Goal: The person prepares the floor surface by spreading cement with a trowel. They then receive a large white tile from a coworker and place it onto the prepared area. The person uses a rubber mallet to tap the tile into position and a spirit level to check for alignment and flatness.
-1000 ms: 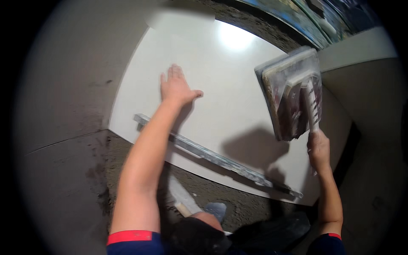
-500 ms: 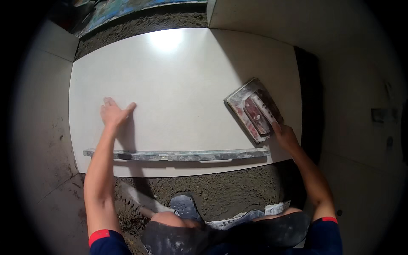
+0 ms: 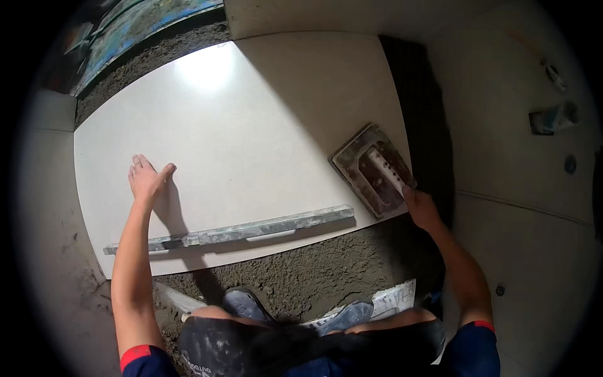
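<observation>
A large pale tile [image 3: 232, 151] lies over grey mortar in front of me. My left hand [image 3: 147, 182] is on its left part, fingers spread and holding nothing. At the tile's right edge, my right hand [image 3: 422, 208] grips the handle end of a rectangular tiling float [image 3: 357, 160], dirty brown with a pale grip. The float sits tilted at an angle to the tile's edge; whether it presses on the surface is hard to see. Along the near side of the tile rests a mortar-smeared spirit level [image 3: 270, 227], passing beyond my left forearm.
Rough mortar [image 3: 295, 257] borders the tile in front of my shoes [image 3: 246, 304]; a dark gap [image 3: 421, 107] runs along its right. A pale flat blade [image 3: 178, 297] lies by my left leg. Larger tiles [image 3: 527, 251] stretch to the right, with a small container [image 3: 554, 118] on them.
The view has turned and shifted right, so the tile and level appear slanted and further left. The float is nearer the tile's right edge, still in my right hand. My left hand stays spread.
</observation>
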`<state>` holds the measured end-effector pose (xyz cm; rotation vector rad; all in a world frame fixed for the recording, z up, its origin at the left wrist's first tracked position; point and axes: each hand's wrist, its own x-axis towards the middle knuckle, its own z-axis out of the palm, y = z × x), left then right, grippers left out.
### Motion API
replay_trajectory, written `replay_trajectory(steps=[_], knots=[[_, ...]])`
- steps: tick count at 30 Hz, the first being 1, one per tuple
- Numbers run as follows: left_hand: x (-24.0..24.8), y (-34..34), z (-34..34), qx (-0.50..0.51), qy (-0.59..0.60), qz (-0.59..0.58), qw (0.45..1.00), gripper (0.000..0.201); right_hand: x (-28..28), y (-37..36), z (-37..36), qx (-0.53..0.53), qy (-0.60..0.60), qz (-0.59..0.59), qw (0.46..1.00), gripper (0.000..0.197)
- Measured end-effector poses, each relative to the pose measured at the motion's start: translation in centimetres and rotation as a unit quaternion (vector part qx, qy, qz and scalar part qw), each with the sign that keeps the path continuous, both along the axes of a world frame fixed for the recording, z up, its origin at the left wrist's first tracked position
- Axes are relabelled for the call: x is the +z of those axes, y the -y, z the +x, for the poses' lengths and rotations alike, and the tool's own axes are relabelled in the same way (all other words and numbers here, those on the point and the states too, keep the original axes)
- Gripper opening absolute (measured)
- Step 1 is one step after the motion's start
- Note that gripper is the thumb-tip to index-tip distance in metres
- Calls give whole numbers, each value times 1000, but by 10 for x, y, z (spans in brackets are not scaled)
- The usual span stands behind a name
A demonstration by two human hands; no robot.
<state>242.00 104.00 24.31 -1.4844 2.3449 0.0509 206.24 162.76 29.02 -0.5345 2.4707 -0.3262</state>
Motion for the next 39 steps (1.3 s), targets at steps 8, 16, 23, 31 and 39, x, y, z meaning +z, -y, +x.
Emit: replay_trajectory(steps=[8, 16, 23, 31, 39], knots=[[-10, 2, 4, -6, 6, -7, 1000, 122, -1, -123, -2, -115, -15, -149, 982, 59], [10, -14, -2, 45, -30, 25, 998, 122, 55, 21, -25, -187, 88, 13, 978, 56], [-1, -7, -4, 30, -65, 7, 997, 123, -15, 1, -39, 60, -2, 30, 998, 55], [4, 4, 3, 13, -80, 12, 997, 119, 5, 171, -8, 10, 46, -95, 994, 66], [-4, 29, 51, 3, -101, 8, 995, 108, 40, 127, -4, -79, 104, -309, 942, 52]])
